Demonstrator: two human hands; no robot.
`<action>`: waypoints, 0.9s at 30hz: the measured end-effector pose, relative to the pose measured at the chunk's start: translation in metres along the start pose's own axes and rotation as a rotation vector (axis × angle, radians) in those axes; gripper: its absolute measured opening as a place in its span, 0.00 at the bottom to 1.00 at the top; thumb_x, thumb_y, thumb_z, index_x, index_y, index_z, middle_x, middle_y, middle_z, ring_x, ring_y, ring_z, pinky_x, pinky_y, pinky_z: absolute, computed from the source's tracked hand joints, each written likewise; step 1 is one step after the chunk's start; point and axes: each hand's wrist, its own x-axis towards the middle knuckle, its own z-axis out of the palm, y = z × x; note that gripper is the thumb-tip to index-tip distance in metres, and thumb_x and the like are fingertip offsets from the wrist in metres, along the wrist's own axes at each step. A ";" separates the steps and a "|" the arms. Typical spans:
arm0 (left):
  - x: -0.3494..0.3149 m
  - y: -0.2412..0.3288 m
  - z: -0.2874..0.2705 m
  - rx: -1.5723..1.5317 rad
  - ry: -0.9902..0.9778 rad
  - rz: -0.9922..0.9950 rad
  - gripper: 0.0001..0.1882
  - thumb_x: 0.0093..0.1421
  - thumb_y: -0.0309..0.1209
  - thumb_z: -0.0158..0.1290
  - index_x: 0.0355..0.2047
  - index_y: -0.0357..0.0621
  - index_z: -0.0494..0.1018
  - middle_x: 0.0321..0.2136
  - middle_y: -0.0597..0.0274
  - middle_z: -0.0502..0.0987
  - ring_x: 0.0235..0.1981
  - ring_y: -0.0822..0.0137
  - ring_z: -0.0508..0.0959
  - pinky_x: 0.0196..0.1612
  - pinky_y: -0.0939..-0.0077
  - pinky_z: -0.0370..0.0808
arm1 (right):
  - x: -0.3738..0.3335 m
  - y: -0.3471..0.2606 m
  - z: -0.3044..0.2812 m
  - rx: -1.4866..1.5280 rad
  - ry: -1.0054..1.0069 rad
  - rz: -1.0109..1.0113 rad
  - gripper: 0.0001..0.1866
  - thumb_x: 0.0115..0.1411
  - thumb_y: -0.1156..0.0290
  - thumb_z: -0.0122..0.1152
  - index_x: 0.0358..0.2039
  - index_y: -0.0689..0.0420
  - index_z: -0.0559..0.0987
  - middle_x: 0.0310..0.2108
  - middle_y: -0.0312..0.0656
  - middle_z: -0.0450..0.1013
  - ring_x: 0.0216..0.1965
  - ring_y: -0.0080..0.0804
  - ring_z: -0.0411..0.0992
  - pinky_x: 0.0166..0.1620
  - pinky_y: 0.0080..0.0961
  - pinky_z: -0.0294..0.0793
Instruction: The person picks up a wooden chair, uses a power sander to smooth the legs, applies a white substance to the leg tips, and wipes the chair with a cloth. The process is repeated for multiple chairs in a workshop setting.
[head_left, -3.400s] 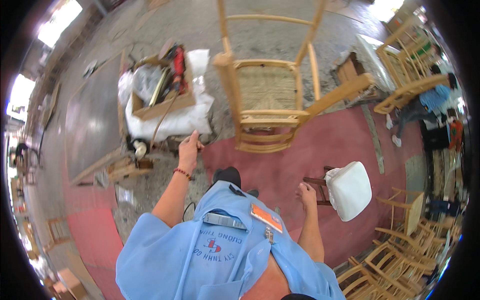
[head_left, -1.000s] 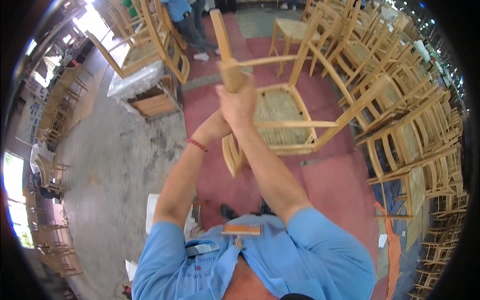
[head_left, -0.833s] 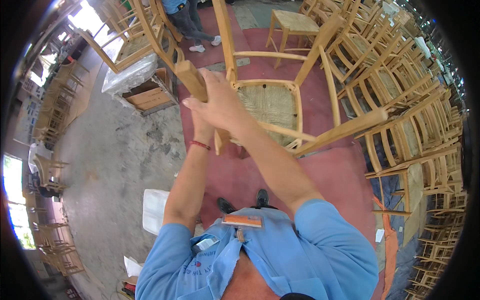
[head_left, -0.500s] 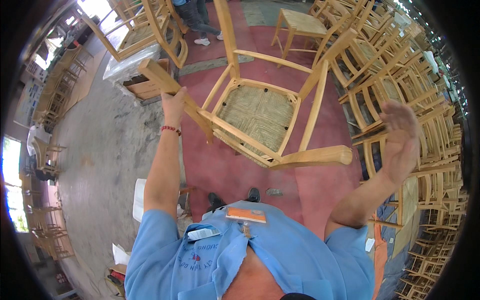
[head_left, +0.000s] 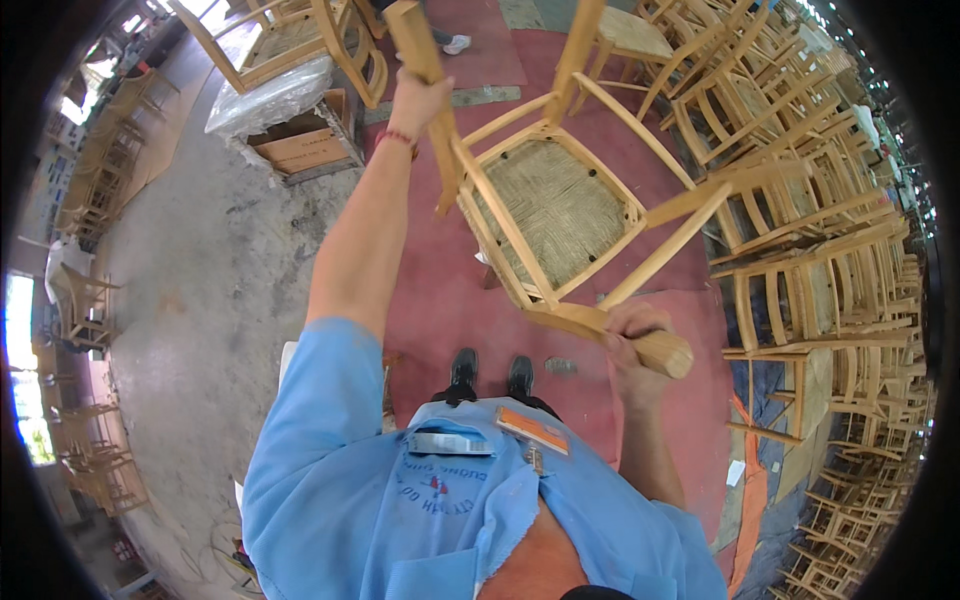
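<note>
At 12 to 1 o'clock from the torso in the light-blue shirt [head_left: 340, 470], a pale, smooth wooden chair with a woven straw-coloured seat [head_left: 555, 205] lies tipped between both hands, apparently showing its underside; whether any part touches the floor cannot be told. The bare left hand [head_left: 420, 100], wearing a red beaded bracelet [head_left: 400, 138], is wrapped around a thick squared post at the seat's 10 o'clock; the right hand [head_left: 636, 324] has its fingers curled over another thick post at 5 o'clock. The frame should be stiff and light to moderate for two arms, more awkward than heavy, with bare wood that may slide slightly in a loose palm. The stout posts, held far apart as here, look the safest grips; the slender round rails seem weaker, and the weave would likely give and fray. A plastic-wrapped crate [head_left: 308, 150] stands at 11 o'clock, and crowded wooden chairs [head_left: 800, 275] fill 1 to 2 o'clock, near enough to knock posts.
</note>
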 end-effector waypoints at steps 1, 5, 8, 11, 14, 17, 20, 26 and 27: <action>0.013 0.008 0.008 0.090 -0.041 0.014 0.28 0.52 0.32 0.61 0.50 0.31 0.65 0.41 0.47 0.76 0.41 0.59 0.79 0.42 0.68 0.76 | 0.001 0.001 0.019 -0.110 0.056 -0.006 0.14 0.49 0.81 0.68 0.32 0.57 0.71 0.27 0.37 0.72 0.29 0.22 0.69 0.34 0.24 0.71; 0.022 0.032 0.049 0.207 -0.403 0.107 0.30 0.58 0.41 0.57 0.53 0.29 0.66 0.46 0.48 0.75 0.46 0.61 0.77 0.50 0.70 0.73 | 0.046 -0.011 0.060 -0.537 0.071 -0.117 0.12 0.52 0.81 0.67 0.31 0.56 0.72 0.26 0.35 0.72 0.27 0.18 0.69 0.31 0.20 0.70; -0.015 0.032 0.069 0.227 -0.605 0.151 0.28 0.59 0.42 0.55 0.53 0.32 0.69 0.47 0.50 0.76 0.51 0.59 0.75 0.53 0.70 0.70 | 0.056 -0.009 0.105 -0.184 0.075 0.207 0.12 0.53 0.74 0.69 0.33 0.57 0.73 0.26 0.32 0.72 0.29 0.16 0.70 0.32 0.21 0.71; -0.075 0.015 0.055 0.042 -0.823 -0.010 0.22 0.63 0.40 0.52 0.52 0.37 0.72 0.46 0.55 0.77 0.49 0.66 0.75 0.51 0.72 0.71 | 0.053 -0.004 0.119 -0.288 -0.188 0.280 0.18 0.52 0.67 0.70 0.39 0.60 0.73 0.29 0.37 0.73 0.35 0.26 0.74 0.38 0.27 0.73; -0.128 0.002 0.024 -0.275 -0.857 -0.242 0.21 0.64 0.39 0.51 0.50 0.34 0.71 0.40 0.60 0.77 0.40 0.71 0.75 0.43 0.75 0.74 | 0.043 0.011 0.110 -0.379 -0.263 0.101 0.23 0.54 0.65 0.68 0.48 0.59 0.73 0.39 0.45 0.75 0.44 0.36 0.74 0.48 0.31 0.72; -0.173 -0.008 -0.003 -0.586 -0.746 -0.364 0.22 0.65 0.38 0.51 0.49 0.30 0.71 0.40 0.59 0.76 0.42 0.67 0.75 0.46 0.73 0.73 | 0.015 0.036 0.061 -0.483 -0.415 0.244 0.28 0.56 0.61 0.65 0.53 0.61 0.71 0.47 0.52 0.73 0.51 0.44 0.72 0.53 0.35 0.70; -0.211 -0.017 -0.012 -0.495 -0.564 -0.373 0.17 0.64 0.34 0.50 0.47 0.32 0.72 0.40 0.58 0.76 0.42 0.65 0.76 0.46 0.71 0.74 | -0.052 0.076 -0.031 -0.598 -0.449 0.486 0.29 0.59 0.58 0.60 0.57 0.61 0.69 0.52 0.55 0.71 0.56 0.46 0.69 0.57 0.35 0.68; -0.257 -0.079 -0.001 -0.703 -0.044 -0.368 0.17 0.65 0.35 0.47 0.45 0.31 0.72 0.39 0.56 0.77 0.40 0.65 0.77 0.43 0.67 0.74 | -0.356 0.138 -0.260 -1.098 -0.005 1.156 0.25 0.56 0.56 0.55 0.50 0.58 0.77 0.46 0.58 0.73 0.49 0.54 0.71 0.53 0.40 0.70; -0.268 -0.098 0.008 -0.647 0.092 -0.281 0.18 0.65 0.36 0.47 0.44 0.31 0.72 0.38 0.56 0.77 0.39 0.65 0.77 0.41 0.66 0.74 | -0.418 0.129 -0.291 -1.296 -0.212 0.882 0.25 0.55 0.55 0.56 0.49 0.58 0.78 0.43 0.58 0.75 0.49 0.55 0.71 0.52 0.42 0.70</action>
